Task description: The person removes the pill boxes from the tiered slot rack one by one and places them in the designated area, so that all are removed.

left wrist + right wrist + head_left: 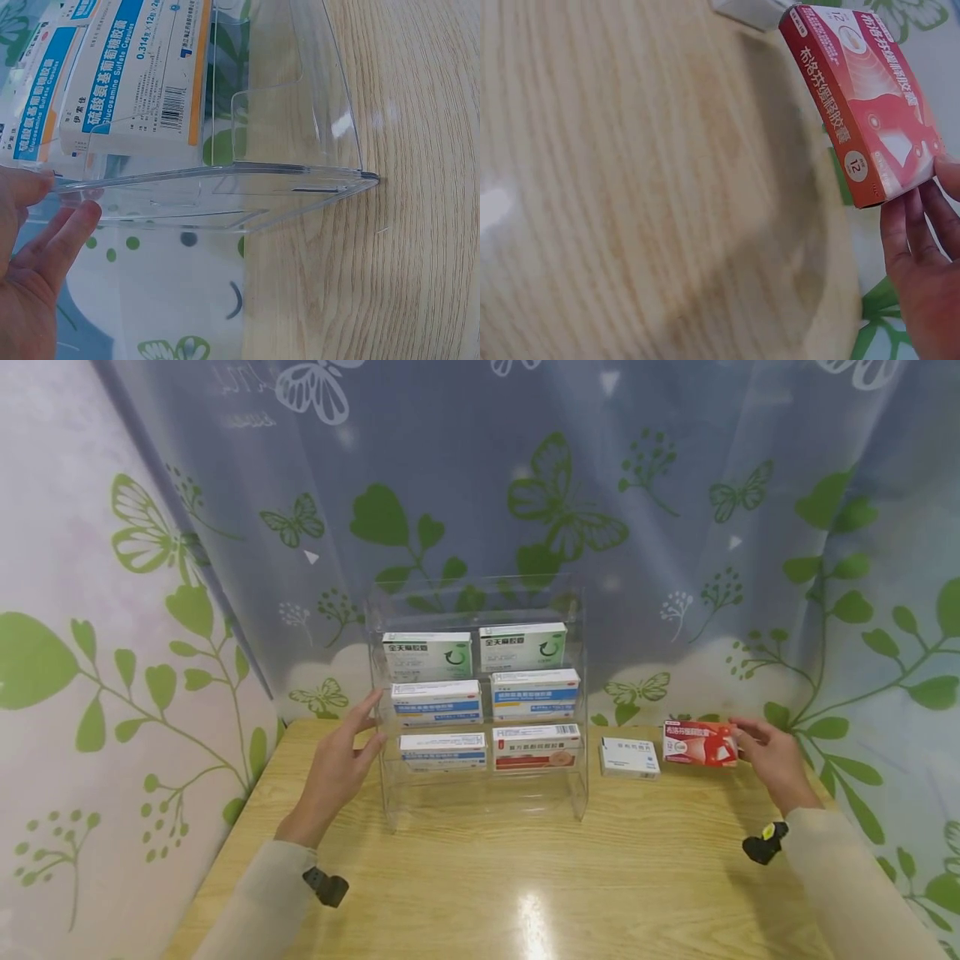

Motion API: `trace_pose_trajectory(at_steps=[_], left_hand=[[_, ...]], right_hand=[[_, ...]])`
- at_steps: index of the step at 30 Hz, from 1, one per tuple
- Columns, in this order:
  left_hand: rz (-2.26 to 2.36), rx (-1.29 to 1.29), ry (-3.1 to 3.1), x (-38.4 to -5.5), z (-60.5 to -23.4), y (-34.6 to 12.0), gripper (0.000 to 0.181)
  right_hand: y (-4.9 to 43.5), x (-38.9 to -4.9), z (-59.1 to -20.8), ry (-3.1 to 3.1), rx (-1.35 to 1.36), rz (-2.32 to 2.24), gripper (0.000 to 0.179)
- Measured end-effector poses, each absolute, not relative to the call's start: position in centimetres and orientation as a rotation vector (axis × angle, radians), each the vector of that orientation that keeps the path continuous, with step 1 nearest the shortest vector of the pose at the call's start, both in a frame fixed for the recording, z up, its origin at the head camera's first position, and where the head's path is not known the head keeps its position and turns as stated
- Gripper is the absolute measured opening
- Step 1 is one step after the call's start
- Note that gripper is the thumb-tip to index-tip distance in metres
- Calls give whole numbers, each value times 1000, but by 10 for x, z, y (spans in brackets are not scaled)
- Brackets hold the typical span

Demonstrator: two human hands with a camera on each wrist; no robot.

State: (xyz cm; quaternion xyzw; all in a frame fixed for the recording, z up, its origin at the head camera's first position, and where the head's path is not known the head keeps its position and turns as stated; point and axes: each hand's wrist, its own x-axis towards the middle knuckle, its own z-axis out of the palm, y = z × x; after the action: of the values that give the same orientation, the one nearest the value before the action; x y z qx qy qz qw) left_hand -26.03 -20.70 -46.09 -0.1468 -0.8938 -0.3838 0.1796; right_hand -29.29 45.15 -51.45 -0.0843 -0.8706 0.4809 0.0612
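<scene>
My right hand (772, 760) pinches a red and white medicine box (697, 745) by its right end, thumb on the printed face and fingers behind. The right wrist view shows this box (862, 105) tilted, above the table's edge. On the left, my left hand (339, 768) holds the side panel of a clear acrylic display rack (480, 797). Its thumb and fingertips lie at the panel's edge in the left wrist view. Medicine boxes fill three tiers: green and white boxes (522, 647) on top, blue and white boxes (437, 703) below, and a red and white box (536, 749) at lower right.
A small white medicine box (628, 758) lies on the wooden table (480, 877) to the right of the rack. Behind the table hangs a curtain (465, 460) printed with leaves and butterflies. Printed fabric also borders the left and right sides.
</scene>
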Motion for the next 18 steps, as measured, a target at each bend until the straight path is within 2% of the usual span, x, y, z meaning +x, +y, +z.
trace_pose_trajectory(at_steps=[7, 11, 18], left_hand=[[-1071, -421, -2524, -260, -461, -207, 74], [-1062, -424, -2521, -259, -461, -207, 74], [-1073, -417, -2528, -260, -461, -207, 74]], right_hand=[[453, -291, -526, -2666, -229, 1398, 54], [452, -289, -528, -2705, -244, 1405, 56], [450, -294, -535, -2827, -395, 1334, 60]])
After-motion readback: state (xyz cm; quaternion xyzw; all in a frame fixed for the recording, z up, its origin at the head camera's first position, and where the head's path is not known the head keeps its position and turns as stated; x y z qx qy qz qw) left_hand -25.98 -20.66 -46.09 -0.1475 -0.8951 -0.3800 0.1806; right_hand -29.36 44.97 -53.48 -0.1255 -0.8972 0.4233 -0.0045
